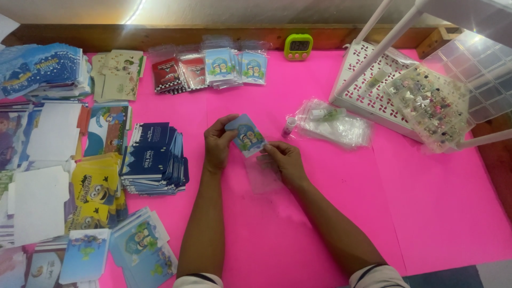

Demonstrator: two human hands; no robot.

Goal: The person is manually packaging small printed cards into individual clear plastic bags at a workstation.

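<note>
My left hand [217,143] holds a small light-blue card [246,135] with cartoon figures, tilted, above the pink table cover [416,202]. My right hand [284,160] pinches the card's lower right corner together with the mouth of a clear plastic sleeve [262,176] that lies flat under it. Both hands meet at the middle of the table. A small white tube with a pink cap [289,126] stands just beyond my right hand.
Stacks of printed cards fill the left side, with a dark-blue pile [152,157] nearest. Bagged cards [210,69] and a green timer [298,46] lie at the back. Clear bags [336,124], a white perforated tray [368,88] and a bead organiser [432,106] sit right.
</note>
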